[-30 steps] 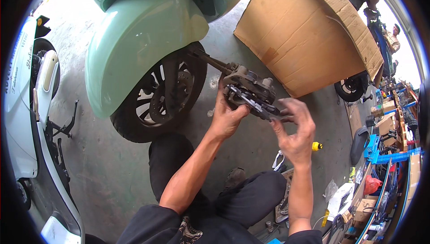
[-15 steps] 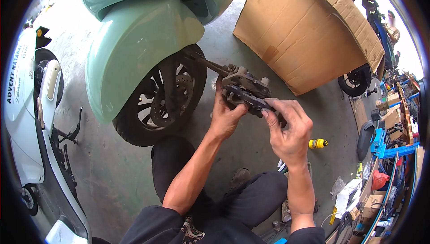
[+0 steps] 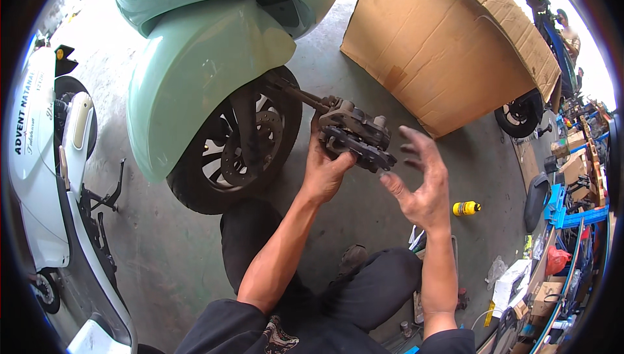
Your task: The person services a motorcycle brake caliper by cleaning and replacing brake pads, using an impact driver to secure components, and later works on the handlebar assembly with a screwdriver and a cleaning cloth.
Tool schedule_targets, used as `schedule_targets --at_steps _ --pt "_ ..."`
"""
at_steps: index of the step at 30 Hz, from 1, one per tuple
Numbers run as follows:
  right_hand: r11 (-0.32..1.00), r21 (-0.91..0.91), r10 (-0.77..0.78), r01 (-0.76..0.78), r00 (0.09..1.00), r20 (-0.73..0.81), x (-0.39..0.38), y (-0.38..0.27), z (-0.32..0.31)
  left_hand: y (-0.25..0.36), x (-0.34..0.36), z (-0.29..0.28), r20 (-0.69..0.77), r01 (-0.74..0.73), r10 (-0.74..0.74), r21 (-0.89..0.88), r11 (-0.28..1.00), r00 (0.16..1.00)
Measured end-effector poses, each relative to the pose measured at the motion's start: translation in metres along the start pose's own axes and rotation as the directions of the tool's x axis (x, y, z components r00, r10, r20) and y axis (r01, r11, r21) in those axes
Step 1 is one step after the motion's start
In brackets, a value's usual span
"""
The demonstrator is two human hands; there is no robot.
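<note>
My left hand [image 3: 325, 171] grips a dark, dirty brake caliper [image 3: 356, 134] from its near left side, thumb along its lower edge. A brake hose [image 3: 299, 93] runs from the caliper back toward the front wheel [image 3: 244, 149] of a pale green scooter. Just right of the caliper, my right hand [image 3: 424, 182] is open, fingers and thumb spread, with nothing in it and apart from the metal. The brake disc [image 3: 255, 149] shows bare on the wheel, below the green front fender [image 3: 201, 81].
A large cardboard sheet [image 3: 435, 49] stands at the back right. On the floor to the right lies a yellow bottle [image 3: 466, 208]. A white scooter [image 3: 39, 178] is parked at the left. Cluttered parts, boxes and a blue metal frame [image 3: 578, 216] line the right side. Beyond stands another person.
My right hand has let go of the caliper's near right end and drawn back to the right, its fingers spreading. My left hand keeps its hold in nearly the same place.
</note>
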State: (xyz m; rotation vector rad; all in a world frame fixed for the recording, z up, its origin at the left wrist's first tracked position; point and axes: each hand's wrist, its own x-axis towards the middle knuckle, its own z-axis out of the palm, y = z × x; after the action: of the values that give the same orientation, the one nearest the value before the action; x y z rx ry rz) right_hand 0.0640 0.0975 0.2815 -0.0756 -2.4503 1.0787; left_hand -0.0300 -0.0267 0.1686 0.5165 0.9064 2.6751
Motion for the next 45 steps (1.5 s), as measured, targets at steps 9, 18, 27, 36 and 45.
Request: schedule_targets --at_steps 9,18,27,36,45 --pt "0.993 -0.018 -0.114 0.113 0.991 -0.065 -0.008 0.027 0.024 0.006 -0.005 0.008 -0.018 0.149 -0.149 0.002 0.989 0.989" --pt "0.993 0.030 -0.114 0.114 0.993 -0.008 -0.014 0.035 0.019 0.022 -0.004 0.021 -0.013 0.305 -0.309 -0.117 0.945 0.951" --pt "0.975 0.122 -0.175 0.187 0.979 -0.107 -0.022 0.045 0.009 0.024 -0.002 0.007 0.061 0.239 -0.235 -0.087 0.967 0.970" --pt "0.952 0.082 -0.267 0.296 0.928 -0.259 -0.021 0.057 0.026 0.013 0.002 0.009 0.056 0.228 -0.223 -0.111 0.967 0.973" --pt "0.950 -0.028 -0.313 0.312 0.937 -0.154 -0.006 0.056 0.018 0.011 0.005 0.008 -0.036 0.246 -0.245 0.009 0.969 0.969"
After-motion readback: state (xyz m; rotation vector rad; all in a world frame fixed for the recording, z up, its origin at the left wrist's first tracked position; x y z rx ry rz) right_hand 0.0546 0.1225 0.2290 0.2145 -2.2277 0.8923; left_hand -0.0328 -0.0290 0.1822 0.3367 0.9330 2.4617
